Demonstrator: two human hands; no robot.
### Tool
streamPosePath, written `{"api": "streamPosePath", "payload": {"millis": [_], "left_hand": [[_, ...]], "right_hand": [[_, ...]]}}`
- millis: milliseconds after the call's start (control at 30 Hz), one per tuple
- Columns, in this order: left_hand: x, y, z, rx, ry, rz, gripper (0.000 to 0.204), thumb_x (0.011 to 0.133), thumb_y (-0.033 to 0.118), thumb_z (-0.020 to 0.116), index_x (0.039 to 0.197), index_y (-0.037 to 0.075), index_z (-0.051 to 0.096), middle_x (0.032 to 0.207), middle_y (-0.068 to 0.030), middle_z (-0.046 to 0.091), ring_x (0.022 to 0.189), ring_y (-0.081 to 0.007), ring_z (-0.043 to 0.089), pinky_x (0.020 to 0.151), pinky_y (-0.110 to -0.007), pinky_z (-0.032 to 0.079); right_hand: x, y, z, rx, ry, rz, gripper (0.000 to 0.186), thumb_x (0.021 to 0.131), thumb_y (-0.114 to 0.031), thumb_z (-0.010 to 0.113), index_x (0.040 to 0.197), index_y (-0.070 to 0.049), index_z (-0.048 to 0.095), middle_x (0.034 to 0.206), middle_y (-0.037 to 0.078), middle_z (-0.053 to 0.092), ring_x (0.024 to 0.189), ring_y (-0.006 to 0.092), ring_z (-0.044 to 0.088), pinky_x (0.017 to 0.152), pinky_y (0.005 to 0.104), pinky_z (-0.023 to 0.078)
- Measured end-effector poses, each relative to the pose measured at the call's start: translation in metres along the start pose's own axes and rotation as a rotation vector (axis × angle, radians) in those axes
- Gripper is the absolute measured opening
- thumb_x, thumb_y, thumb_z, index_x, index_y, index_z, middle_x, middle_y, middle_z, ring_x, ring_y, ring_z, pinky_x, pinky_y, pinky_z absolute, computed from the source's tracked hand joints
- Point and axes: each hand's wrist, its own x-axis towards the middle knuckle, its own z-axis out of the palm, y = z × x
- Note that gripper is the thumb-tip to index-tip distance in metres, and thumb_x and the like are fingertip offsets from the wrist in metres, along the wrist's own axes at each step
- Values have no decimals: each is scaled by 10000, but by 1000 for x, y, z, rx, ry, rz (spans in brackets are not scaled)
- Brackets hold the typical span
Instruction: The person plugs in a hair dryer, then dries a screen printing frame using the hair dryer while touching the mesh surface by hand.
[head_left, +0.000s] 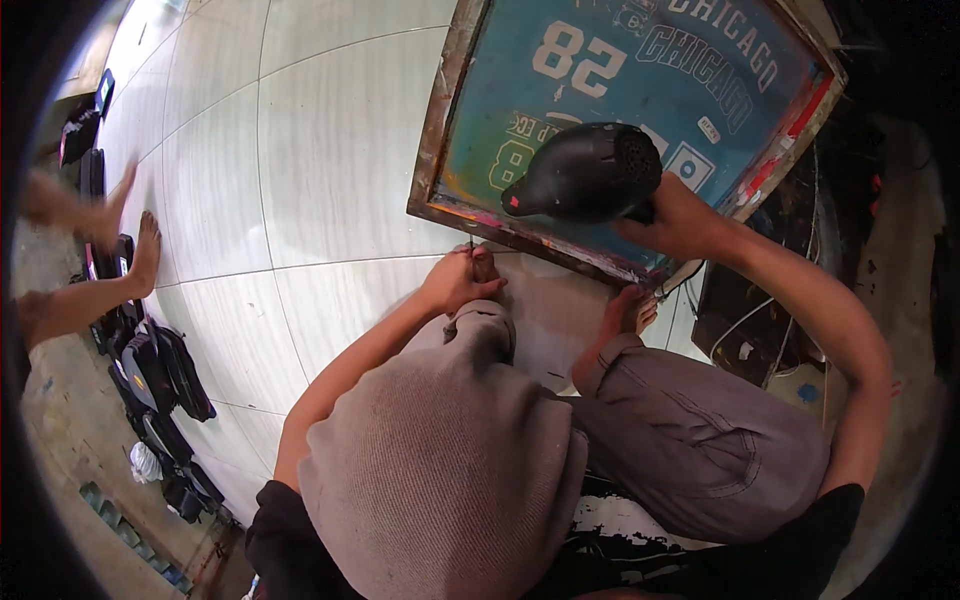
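My right hand (675,220) is closed round the handle of a black hair dryer (585,170), held above a wooden-framed printing screen (600,105). The screen's blue-green mesh carries pale lettering, numerals and small designs. Its wooden frame is worn and stained, with red patches on the right side. The dryer's narrow end points left, over the frame's lower left part. Beside my foot, just below the near edge of the frame, my left hand (455,280) has its fingers curled. A thin dark tip shows by those fingers, too small to name.
My bent knees and feet (625,318) are close to the frame. White tiles (350,150) cover the floor. Another person's bare feet (145,255) are at the left, near a row of dark bags or shoes (165,370). A loose cable (740,325) lies at right beside dark clutter.
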Motion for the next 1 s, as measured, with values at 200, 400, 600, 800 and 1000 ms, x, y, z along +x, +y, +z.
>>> {"api": "streamPosePath", "payload": {"millis": [200, 400, 600, 800, 1000], "left_hand": [[3, 12, -7, -22, -39, 0, 508, 773, 410, 779, 628, -53, 630, 742, -224, 596, 790, -365, 602, 740, -434, 492], [-1, 11, -11, -30, -50, -42, 496, 779, 396, 782, 615, -50, 640, 748, -215, 600, 771, -337, 617, 724, -417, 500], [1, -4, 1, -27, 11, 3, 450, 782, 349, 782, 609, -41, 637, 760, -214, 612, 783, -336, 618, 738, -419, 496], [0, -7, 2, -14, -3, 0, 434, 765, 356, 788, 761, -53, 643, 863, -249, 625, 828, -387, 613, 769, -442, 496], [3, -3, -3, -5, -61, -41, 537, 746, 406, 795, 889, -80, 619, 950, -281, 614, 881, -425, 616, 792, -465, 492]], "right_hand": [[11, -4, 4, 12, 0, -66, 274, 848, -131, 687, 1082, 7, 653, 755, 190, 673, 631, 206, 610, 635, 383, 482], [20, -9, 5, -99, -128, 7, 286, 848, -165, 693, 1060, 15, 628, 763, 225, 662, 688, 336, 648, 666, 409, 496], [26, -18, 6, -39, -141, -68, 292, 863, -179, 685, 1078, 4, 613, 821, 227, 672, 753, 380, 664, 692, 430, 502], [28, -20, 5, -53, -130, -113, 281, 873, -180, 671, 1087, -5, 621, 869, 234, 675, 802, 404, 658, 729, 435, 511], [26, -26, 1, -63, -166, -63, 281, 857, -157, 672, 1085, -3, 615, 896, 238, 669, 845, 425, 646, 746, 440, 506]]}}
